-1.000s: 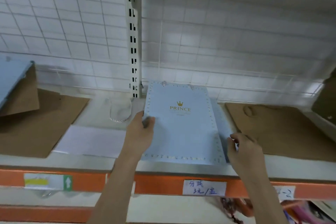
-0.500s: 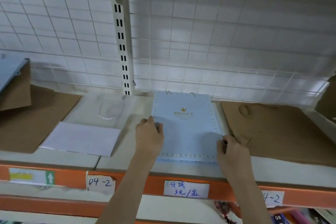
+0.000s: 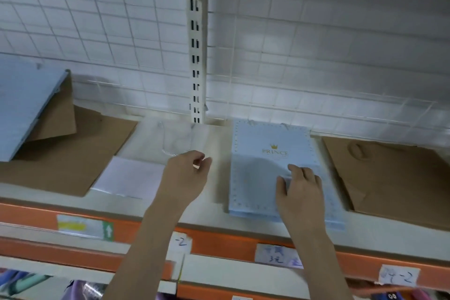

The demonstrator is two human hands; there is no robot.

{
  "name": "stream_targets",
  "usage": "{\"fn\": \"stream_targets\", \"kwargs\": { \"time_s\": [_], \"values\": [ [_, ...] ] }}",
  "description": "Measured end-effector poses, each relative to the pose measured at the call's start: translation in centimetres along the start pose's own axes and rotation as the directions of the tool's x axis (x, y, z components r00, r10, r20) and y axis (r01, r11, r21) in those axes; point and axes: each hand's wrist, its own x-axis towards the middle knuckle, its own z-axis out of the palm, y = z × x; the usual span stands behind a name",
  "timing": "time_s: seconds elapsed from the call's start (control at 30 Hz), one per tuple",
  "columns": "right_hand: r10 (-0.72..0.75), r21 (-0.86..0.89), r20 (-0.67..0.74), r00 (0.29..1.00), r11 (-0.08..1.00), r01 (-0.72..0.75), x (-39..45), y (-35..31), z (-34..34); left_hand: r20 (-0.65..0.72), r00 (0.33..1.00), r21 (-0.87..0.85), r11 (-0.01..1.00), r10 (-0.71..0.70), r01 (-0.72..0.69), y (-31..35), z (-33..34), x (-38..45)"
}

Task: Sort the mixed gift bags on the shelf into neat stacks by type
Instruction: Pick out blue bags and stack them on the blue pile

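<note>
The pale blue gift bag (image 3: pixel 270 168), printed with a gold crown and the word PRINCE, is laid flat on the shelf (image 3: pixel 219 204), squared on top of more blue bags of the same kind whose edges show along its right and front sides. The right hand (image 3: pixel 300 190) is pressed down on its lower right part, fingers spread and fairly straight, nothing gripped. The left hand (image 3: pixel 185 178) is held just above the bare shelf between the blue stack and the white gift bag (image 3: pixel 129 176), fingers loosely curled, thumb and forefinger slightly apart, nothing held. The white bag's cord handle (image 3: pixel 170 151) is seen just behind that hand. A brown paper bag (image 3: pixel 394 175) is lying flat to the right of the blue stack, close beside it. Further brown bags (image 3: pixel 60 153) are spread at the left, with a blue bag (image 3: pixel 22 105) propped at a slant over them. Handwritten labels (image 3: pixel 277 257) are stuck along the orange shelf edge (image 3: pixel 219 242).
</note>
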Motion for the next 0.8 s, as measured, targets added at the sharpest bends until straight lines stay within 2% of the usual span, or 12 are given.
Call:
{"fn": "stream_targets", "kwargs": {
  "time_s": [0.13, 0.37, 0.47, 0.63, 0.8],
  "values": [
    [-0.077, 0.041, 0.008, 0.997, 0.996, 0.076, -1.5, -6.4, 2.8, -0.109, 0.992, 0.027, 0.998, 0.06, -0.058, -4.8, -6.7, 0.1],
    [-0.168, 0.151, 0.042, 0.985, 0.975, 0.16, -6.2, -22.1, 8.3, -0.21, 0.978, 0.065, 0.998, -0.001, 0.015, -16.4, -19.8, 1.7],
    [-0.2, 0.239, 0.088, 0.976, 0.955, 0.174, -8.1, -27.9, 10.3, -0.272, 0.962, 0.103, 0.995, 0.021, 0.007, -20.5, -24.5, 2.8],
    [-0.26, 0.233, 0.136, 0.956, 0.946, 0.224, -10.0, -34.0, 12.6, -0.293, 0.955, 0.115, 0.991, -0.038, 0.075, -25.4, -29.8, 3.1],
    [-0.313, 0.241, 0.155, 0.937, 0.932, 0.271, -9.1, -38.4, 13.2, -0.37, 0.928, 0.137, 0.984, -0.052, 0.11, -28.3, -32.6, 3.5]
  ]
}}
